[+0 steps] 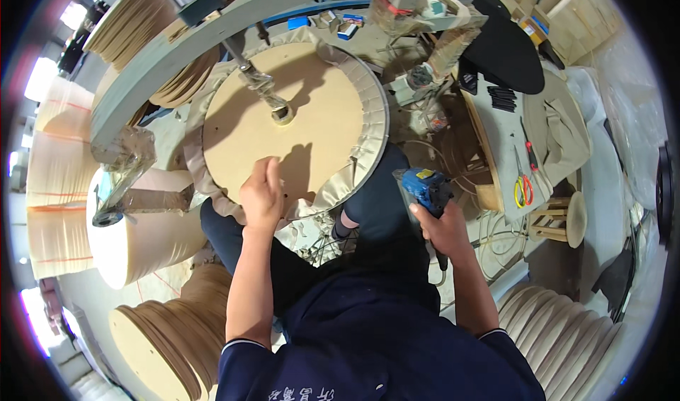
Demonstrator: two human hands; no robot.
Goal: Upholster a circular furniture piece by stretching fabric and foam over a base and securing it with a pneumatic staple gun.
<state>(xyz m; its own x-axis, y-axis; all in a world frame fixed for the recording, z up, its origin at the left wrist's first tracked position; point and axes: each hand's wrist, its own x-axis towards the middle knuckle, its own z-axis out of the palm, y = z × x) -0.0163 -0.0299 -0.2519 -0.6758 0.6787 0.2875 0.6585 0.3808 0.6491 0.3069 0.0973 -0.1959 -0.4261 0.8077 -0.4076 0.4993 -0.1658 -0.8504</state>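
A round wooden disc [283,110] lies flat in front of me, with beige fabric [368,96] folded over its rim and pleated along the right side. A metal press rod [263,89] bears down on the disc's centre. My left hand [262,195] rests on the near edge of the disc, fingers spread over wood and fabric. My right hand [443,227] is off to the right of the disc and grips a blue pneumatic staple gun [423,188], its nose pointing toward the disc's right rim.
Stacks of round wooden discs [166,337] stand at lower left and upper left [142,25]. A large cream roll [142,238] lies at left. A side bench [510,139] at right carries yellow-handled scissors [523,188], a red tool and black pads [506,54]. Ribbed rounds [559,330] sit lower right.
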